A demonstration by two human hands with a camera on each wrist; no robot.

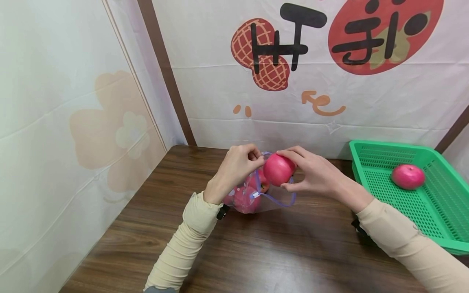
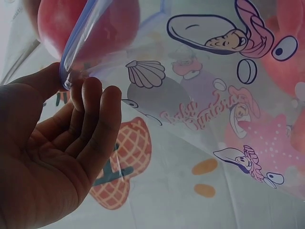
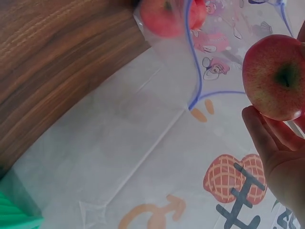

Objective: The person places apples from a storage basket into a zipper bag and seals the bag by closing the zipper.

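A clear zipper bag (image 2: 200,95) printed with shells and cartoon figures has a purple-blue zip edge, and several apples (image 1: 246,200) lie inside it. My left hand (image 1: 237,167) pinches the bag's rim between thumb and forefinger, the other fingers loosely bent. In my right hand (image 1: 311,171) is a red apple (image 1: 277,169), gripped between thumb and fingers right at the bag's mouth. The right wrist view shows this apple (image 3: 276,78) with its stem hollow facing the camera, next to the spread opening.
A green plastic basket (image 1: 417,219) stands on the right of the dark wooden table (image 1: 278,252), with one red apple (image 1: 408,177) in it. Behind the table hangs a printed white cloth (image 1: 212,85); another pale cloth (image 1: 55,162) lines the left side.
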